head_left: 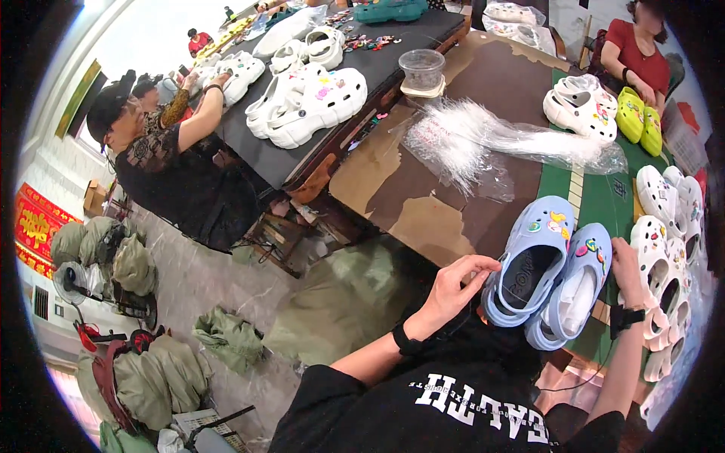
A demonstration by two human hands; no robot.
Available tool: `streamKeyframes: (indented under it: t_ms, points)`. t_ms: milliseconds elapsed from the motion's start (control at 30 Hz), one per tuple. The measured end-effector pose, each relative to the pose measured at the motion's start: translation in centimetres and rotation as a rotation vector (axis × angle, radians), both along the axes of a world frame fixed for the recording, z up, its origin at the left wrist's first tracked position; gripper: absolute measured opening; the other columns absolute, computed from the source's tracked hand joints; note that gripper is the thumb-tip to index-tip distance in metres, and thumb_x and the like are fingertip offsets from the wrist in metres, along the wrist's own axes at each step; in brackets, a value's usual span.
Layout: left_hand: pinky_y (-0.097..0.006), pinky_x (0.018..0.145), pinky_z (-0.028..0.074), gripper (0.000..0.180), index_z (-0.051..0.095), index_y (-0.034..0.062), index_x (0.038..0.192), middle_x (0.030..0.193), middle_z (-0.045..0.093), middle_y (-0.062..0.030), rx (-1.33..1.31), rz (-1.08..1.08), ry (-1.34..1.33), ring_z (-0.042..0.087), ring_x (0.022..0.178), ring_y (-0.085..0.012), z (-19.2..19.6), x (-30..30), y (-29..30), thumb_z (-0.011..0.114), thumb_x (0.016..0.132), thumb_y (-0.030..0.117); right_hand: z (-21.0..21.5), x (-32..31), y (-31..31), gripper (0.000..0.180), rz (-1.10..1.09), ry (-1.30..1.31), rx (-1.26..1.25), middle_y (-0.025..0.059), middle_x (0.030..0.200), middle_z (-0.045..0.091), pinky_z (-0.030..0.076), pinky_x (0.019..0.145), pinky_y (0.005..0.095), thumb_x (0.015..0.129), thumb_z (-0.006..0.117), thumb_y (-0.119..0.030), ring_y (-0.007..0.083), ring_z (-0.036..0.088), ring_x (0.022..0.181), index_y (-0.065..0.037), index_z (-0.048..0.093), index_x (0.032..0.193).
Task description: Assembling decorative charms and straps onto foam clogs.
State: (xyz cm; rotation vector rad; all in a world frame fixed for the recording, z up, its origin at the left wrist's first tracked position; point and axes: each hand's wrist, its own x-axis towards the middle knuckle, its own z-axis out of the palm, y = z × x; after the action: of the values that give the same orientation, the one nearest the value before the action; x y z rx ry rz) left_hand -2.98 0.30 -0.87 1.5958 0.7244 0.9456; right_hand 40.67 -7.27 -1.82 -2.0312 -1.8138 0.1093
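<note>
Minding two blue clogs (545,215) between two bare hands

From my remote seat I look down through the head view at the pair, side by side at the near edge of the counter (472,223), toes pointing toward its far side. Colourful charms (559,223) dot both toes. The left shoe (532,234) shows a dark insole (522,281); in the right shoe (593,260) I see pale, translucent wrapping (574,298).

The left hand (461,283) is at the outer side of the left shoe, thumb and fingertips drawn close to one another by its rim; I cannot tell whether they pinch it. The right hand (626,268) is at the outer side of the right shoe, its fingers partly hidden, so I cannot tell whether it grips.

To the right I have rows of white clogs (655,235), and farther along a lime-green pair (629,115) beside decorated white ones (575,109). A bundle of clear plastic strands (462,136) lies mid-counter, near a clear round tub (421,69). On the black counter (257,157) at upper left are more white clogs (321,109), and a co-worker (185,185) in a dark cap reaches over it.
</note>
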Motion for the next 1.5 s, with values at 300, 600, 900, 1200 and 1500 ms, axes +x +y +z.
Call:
streamKeyframes:
  t_ms: [300, 600, 900, 1200, 1500]
  points:
    - [-0.030, 0.087, 0.051, 0.018, 0.065, -0.0007, 0.109, 0.107, 0.070, -0.0094, 0.005, 0.005, -0.002, 0.066, 0.099, -0.0171, 0.0, 0.2, -0.1, 0.057, 0.094, 0.001, 1.1, -1.4, -1.2, 0.020, -0.011, -0.004, 0.001, 0.0170, 0.088, 0.055, 0.044, 0.071, 0.0414, 0.078, 0.057, 0.003, 0.0363, 0.056, 0.080, 0.000, 0.055, 0.098]
    - [-0.029, 0.086, 0.050, 0.018, 0.066, -0.0009, 0.108, 0.106, 0.070, -0.0089, 0.013, 0.008, -0.010, 0.066, 0.096, -0.0161, 0.0, 0.2, -0.3, 0.057, 0.093, 0.001, 0.5, -1.4, -1.2, 0.020, -0.046, 0.003, 0.006, 0.0172, 0.089, 0.055, 0.045, 0.072, 0.0420, 0.079, 0.057, 0.003, 0.0384, 0.056, 0.083, 0.000, 0.056, 0.098]
    - [-0.029, 0.086, 0.050, 0.027, 0.058, 0.0014, 0.122, 0.110, 0.068, -0.0084, -0.120, 0.056, -0.145, 0.065, 0.098, -0.0162, -0.5, -0.5, -0.1, 0.054, 0.095, 0.004, 0.9, -1.9, -1.2, 0.020, -0.052, -0.039, 0.012, 0.0161, 0.088, 0.055, 0.044, 0.071, 0.0425, 0.079, 0.057, 0.002, 0.0375, 0.056, 0.082, -0.001, 0.056, 0.099]
    - [-0.031, 0.080, 0.053, 0.034, 0.048, 0.0012, 0.129, 0.098, 0.064, -0.0098, -0.403, 0.589, -0.232, 0.063, 0.087, -0.0177, -5.9, -8.2, 3.3, 0.052, 0.098, 0.013, 0.8, -2.1, -1.2, 0.016, -0.081, -0.054, 0.018, 0.0165, 0.088, 0.053, 0.044, 0.071, 0.0437, 0.081, 0.056, -0.001, 0.0380, 0.055, 0.082, 0.000, 0.055, 0.097]
    - [-0.027, 0.053, 0.046, 0.019, 0.051, 0.0095, 0.113, 0.075, 0.053, -0.0036, -0.410, 1.336, -0.406, 0.053, 0.062, -0.0145, -16.9, -27.4, 3.5, 0.051, 0.095, 0.011, 0.7, -2.1, -1.2, 0.017, -0.074, -0.019, 0.027, 0.0170, 0.090, 0.054, 0.045, 0.071, 0.0418, 0.081, 0.055, 0.002, 0.0374, 0.056, 0.083, 0.000, 0.055, 0.098]
